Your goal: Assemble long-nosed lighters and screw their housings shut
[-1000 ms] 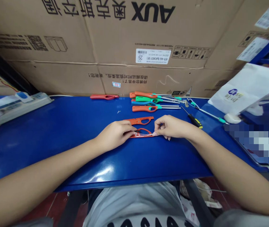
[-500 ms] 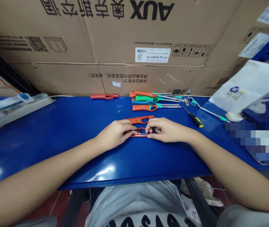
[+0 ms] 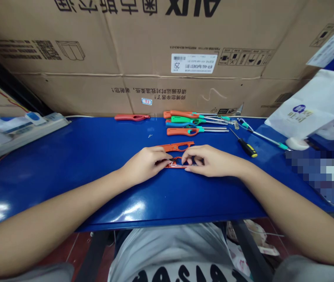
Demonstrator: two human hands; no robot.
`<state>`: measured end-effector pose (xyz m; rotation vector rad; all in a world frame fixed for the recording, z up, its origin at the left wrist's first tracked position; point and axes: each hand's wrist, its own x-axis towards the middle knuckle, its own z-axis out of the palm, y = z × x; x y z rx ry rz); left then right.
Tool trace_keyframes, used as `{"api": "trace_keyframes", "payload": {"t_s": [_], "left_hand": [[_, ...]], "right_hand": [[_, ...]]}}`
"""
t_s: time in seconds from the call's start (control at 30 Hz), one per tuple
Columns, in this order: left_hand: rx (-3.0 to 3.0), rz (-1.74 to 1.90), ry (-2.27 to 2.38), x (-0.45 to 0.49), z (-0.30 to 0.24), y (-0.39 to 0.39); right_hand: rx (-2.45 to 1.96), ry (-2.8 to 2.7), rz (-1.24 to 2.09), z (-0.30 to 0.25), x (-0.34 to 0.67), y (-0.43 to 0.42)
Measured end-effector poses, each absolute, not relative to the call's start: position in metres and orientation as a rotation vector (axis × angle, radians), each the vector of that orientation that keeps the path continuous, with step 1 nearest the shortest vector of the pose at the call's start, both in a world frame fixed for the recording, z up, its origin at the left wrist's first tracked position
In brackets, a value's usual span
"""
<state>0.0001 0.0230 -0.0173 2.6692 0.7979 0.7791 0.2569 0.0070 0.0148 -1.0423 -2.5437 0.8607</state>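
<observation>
Left hand and right hand pinch the open orange plastic lighter shell lying on the blue table, spare orange shell at 12 o'clock; seemingly seating its wire, needing fine fingertip pressure

Observed both forearms bare, reaching forward and converging toward the middle. Noted left hand palm down, fingers curled, thumb and forefinger tips pinched together. Found right hand likewise palm down, knuckles raised, fingertips pinched. Recorded fingertips of the two hands nearly touching, wrists low and straight.
</observation>
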Motion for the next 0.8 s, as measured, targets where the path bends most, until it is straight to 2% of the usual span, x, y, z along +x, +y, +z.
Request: {"api": "trace_keyframes", "payload": {"t_s": [0.6, 0.8], "left_hand": [[2.643, 0.772, 0.829, 0.000, -0.014, 0.021], [2.644, 0.778, 0.820, 0.002, -0.014, 0.019]], "right_hand": [[-0.913, -2.564, 0.855, 0.013, 0.255, 0.006], [-0.918, -2.459, 0.700, 0.006, 0.246, 0.006]]}}
